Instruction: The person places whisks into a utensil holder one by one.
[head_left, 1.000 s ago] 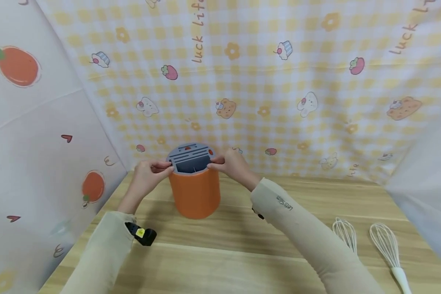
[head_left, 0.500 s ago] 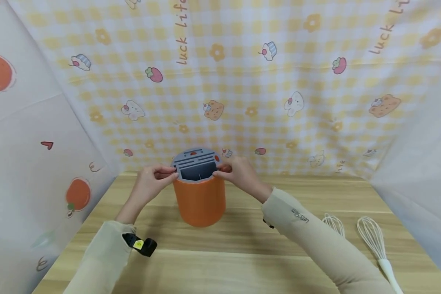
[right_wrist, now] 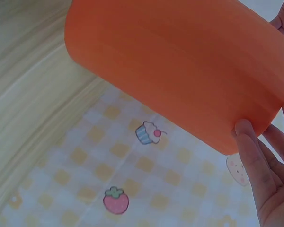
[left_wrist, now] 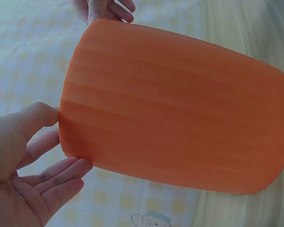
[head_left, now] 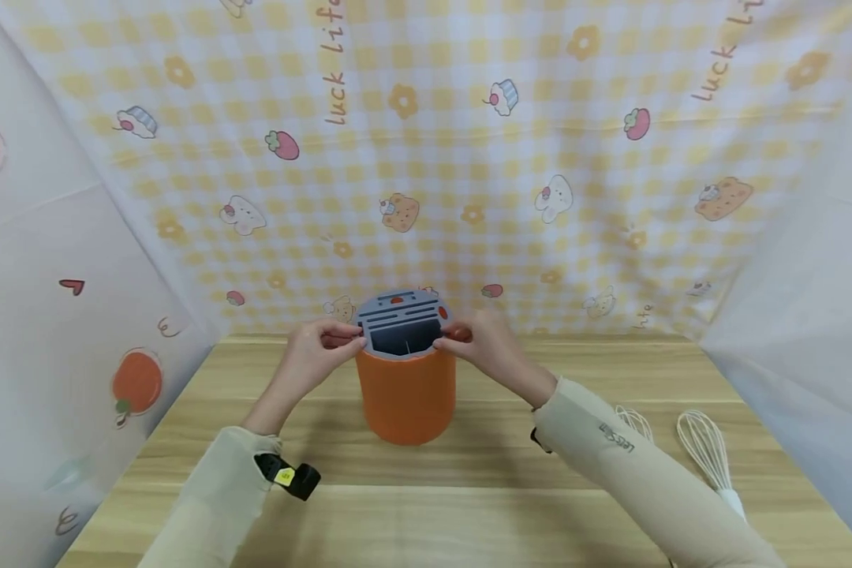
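An orange knife block (head_left: 408,402) with rounded sides stands upright toward the back of the wooden table. Its grey top (head_left: 379,314) has several long slots, small orange-showing holes and one wide dark opening (head_left: 406,338) at the front. My left hand (head_left: 319,355) pinches the top rim on the left side, thumb in front. At the right side of the same rim, my right hand (head_left: 493,347) pinches it likewise. Both wrist views are filled largely by the orange wall (left_wrist: 170,109), with fingertips at its rim end. Whether the base touches the table is unclear.
Two white wire whisks lie on the table at the right; one whisk (head_left: 706,446) shows its handle, the other whisk (head_left: 633,422) is partly behind my right sleeve. A yellow checked cloth (head_left: 468,158) hangs behind the table (head_left: 426,513), with pale cloth at both sides.
The knife block has shifted to the right and slightly nearer against the backdrop, both hands still pinching its rim. The head view has also turned a little to the right.
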The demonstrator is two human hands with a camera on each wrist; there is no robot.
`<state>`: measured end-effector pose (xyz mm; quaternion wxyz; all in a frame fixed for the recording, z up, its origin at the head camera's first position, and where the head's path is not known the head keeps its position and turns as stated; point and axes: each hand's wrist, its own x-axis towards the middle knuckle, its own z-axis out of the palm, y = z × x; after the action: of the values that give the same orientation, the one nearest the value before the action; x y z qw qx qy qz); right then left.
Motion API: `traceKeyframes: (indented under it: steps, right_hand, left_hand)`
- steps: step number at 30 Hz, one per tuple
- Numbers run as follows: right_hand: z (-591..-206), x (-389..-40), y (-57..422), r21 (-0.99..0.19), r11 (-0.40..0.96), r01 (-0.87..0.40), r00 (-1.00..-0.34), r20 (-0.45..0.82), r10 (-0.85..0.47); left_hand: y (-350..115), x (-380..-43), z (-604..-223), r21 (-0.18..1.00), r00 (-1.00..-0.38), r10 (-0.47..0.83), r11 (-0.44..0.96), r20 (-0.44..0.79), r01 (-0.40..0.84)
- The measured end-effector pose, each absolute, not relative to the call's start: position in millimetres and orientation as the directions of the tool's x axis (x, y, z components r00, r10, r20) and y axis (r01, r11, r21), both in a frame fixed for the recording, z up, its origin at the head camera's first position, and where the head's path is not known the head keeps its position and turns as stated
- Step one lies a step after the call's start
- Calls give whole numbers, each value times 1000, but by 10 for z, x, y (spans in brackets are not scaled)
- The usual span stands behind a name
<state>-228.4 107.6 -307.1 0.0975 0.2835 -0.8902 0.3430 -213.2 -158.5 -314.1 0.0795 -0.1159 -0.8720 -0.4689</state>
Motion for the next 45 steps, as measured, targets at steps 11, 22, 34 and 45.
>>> traceKeyframes:
  steps: [11,22,34,45]
  right_hand:
    - [-3047,-2047,1395,-534,662,-527,-850,344,-399]
    - [-3056,-1862,1597,-485,696,-530,-843,390,-370]
    - [-3079,-1578,1739,-472,725,-501,-856,389,-339]
    - [-3103,-1371,1807,-477,741,-474,-868,392,-303]
  left_hand:
    - [-1293,-2089,-3132,807,-951,202,505,234,305]
    - [-1117,-2040,-3121,820,-930,261,449,259,355]
    - [-990,-1955,-3153,809,-891,354,410,283,420]
    - [-926,-1838,-3148,819,-887,372,394,273,418]
